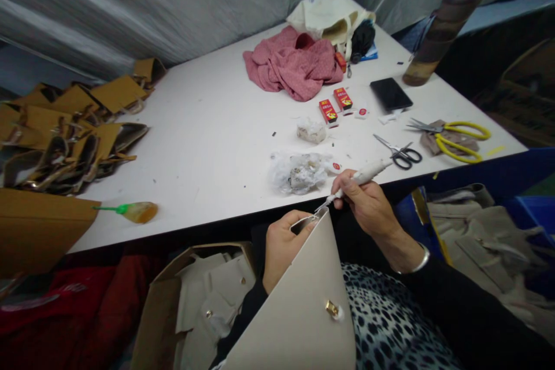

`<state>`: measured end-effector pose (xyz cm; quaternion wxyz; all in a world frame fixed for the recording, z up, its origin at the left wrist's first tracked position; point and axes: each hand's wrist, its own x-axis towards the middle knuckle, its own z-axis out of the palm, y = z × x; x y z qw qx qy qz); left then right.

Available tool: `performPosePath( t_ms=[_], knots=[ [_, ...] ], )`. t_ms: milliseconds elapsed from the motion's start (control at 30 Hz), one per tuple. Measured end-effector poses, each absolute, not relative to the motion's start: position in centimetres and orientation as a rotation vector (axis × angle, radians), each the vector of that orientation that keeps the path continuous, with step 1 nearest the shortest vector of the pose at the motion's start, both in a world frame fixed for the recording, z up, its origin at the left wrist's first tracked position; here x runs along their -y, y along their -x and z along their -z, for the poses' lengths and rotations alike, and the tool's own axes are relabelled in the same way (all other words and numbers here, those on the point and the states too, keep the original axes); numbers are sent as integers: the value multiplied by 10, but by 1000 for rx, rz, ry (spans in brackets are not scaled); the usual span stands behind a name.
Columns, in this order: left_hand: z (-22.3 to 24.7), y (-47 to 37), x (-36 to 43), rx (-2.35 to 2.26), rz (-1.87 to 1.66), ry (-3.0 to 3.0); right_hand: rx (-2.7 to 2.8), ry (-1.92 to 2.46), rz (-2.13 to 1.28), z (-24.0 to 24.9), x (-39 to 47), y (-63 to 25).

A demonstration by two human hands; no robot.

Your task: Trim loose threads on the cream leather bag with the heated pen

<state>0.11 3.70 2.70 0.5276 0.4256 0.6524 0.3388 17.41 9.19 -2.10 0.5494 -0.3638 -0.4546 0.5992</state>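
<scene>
A beige bag piece [303, 295] with a gold clasp [332, 309] rises from the lap. My left hand [284, 245] grips its top edge, the fingers partly hidden inside the fold. In my right hand [364, 199] is a white pen-like tool [368, 172], its thin tip at the top corner of the beige piece. Just beyond the hands, crumpled white plastic [299, 172] lies on the white table [208, 121]. Small black-handled scissors [405, 156] rest to the right of the plastic.
Tan bags [73, 127] and a glue bottle [141, 212] are at left. Yellow-handled scissors [463, 141], a phone [390, 94], red boxes [328, 113], pink cloth [290, 63] and a tall bottle [444, 34] stand or lie farther right. A carton [156, 312] holds beige pieces below.
</scene>
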Motion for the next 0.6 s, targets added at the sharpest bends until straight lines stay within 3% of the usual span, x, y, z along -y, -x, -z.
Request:
performPosePath(
  t_ms=[600],
  knots=[
    [-27, -8, -28, -1534, -805, -1146, 1398, 798, -1518, 4, -98, -186]
  ],
)
